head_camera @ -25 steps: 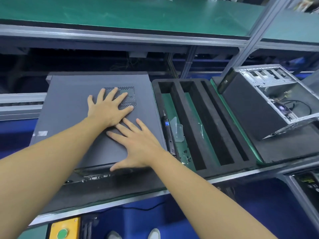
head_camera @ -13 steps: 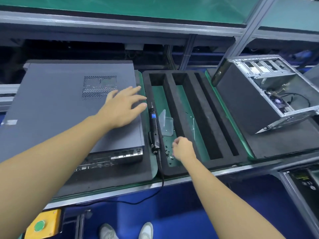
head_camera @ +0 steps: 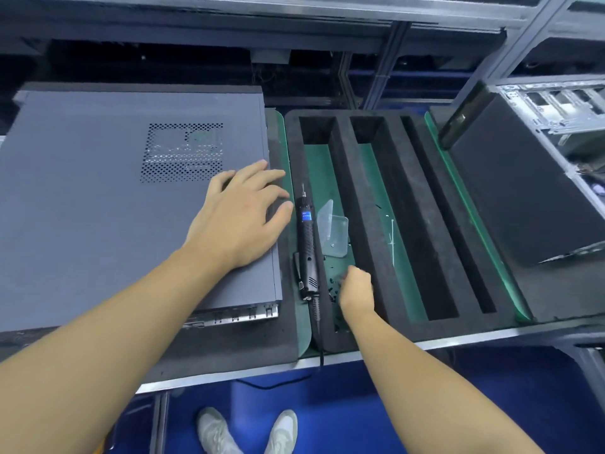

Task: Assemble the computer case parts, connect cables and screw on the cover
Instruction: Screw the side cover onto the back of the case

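right hand point(head_camera: 355, 290) moved onto screws point(head_camera: 331, 287), grip unclear; left hand point(head_camera: 239, 221) flat on cover point(head_camera: 98, 198)

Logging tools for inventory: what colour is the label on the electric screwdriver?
Blue, on the black electric screwdriver; the head view shows it.

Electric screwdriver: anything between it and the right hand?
Nothing visible. The electric screwdriver lies along the foam tray's left edge, directly left of the right hand, which is down among loose screws in the first slot. The clear plastic piece lies farther back, off that line. The left hand rests on the case cover.
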A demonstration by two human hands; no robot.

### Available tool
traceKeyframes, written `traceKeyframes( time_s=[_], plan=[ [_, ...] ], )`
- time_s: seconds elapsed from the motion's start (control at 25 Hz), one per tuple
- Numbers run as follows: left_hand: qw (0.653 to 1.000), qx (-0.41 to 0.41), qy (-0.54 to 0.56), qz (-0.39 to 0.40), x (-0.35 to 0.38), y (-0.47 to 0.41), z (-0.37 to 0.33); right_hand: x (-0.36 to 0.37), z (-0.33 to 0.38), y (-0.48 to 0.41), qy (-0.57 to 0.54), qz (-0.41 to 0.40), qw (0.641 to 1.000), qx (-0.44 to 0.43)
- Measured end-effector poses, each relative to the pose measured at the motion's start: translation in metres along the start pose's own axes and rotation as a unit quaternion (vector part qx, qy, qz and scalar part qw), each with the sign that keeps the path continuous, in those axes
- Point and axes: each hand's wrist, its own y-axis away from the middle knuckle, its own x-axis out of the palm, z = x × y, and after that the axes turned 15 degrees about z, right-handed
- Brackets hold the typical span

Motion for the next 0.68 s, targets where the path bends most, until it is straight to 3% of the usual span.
traceKeyframes(
  time_s=[0.2,0.44,0.52,0.68],
  plan=[
    [1.000,-0.001,-0.002,-0.005,0.000,0.000,0.001,-0.001,0.003,0.002,0.028,-0.020,0.999,-0.017],
    [1.000,0.008,0.007,-0.009,-0.001,0.000,0.001,-0.008,0.002,0.012,-0.213,-0.052,0.973,-0.066],
    [1.000,0.014,0.009,-0.011,0.001,0.000,0.002,-0.013,0.001,0.025,-0.377,-0.035,0.920,-0.096],
    [0.999,0.036,0.019,-0.018,-0.003,0.003,0.002,-0.031,-0.001,0.064,-0.634,0.015,0.739,-0.226]
  ],
)
